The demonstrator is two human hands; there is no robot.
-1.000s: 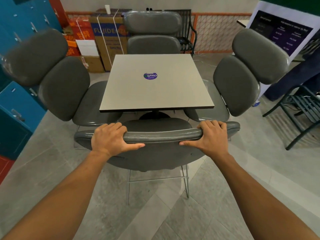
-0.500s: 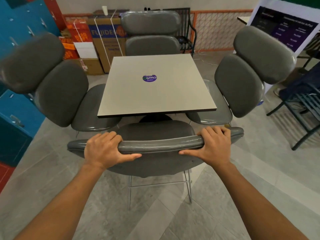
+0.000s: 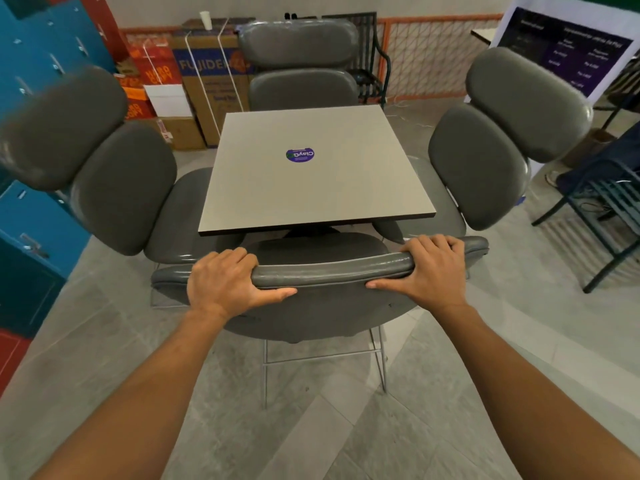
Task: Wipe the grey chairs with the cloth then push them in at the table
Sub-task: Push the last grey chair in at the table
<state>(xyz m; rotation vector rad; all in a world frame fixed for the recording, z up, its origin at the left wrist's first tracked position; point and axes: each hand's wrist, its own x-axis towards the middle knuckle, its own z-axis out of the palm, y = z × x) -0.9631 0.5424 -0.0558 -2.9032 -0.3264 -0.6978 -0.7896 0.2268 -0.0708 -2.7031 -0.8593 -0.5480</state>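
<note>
Between left hand (image 3: 225, 284) and right hand (image 3: 433, 271), both gripping, runs the near chair's backrest (image 3: 332, 270).

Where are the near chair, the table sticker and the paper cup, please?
near chair (image 3: 329, 271), head view, top of backrest.
table sticker (image 3: 300, 154), head view, its centre.
paper cup (image 3: 206, 20), head view, its side.

Chairs (image 3: 301, 74) around table (image 3: 311, 188)
</note>
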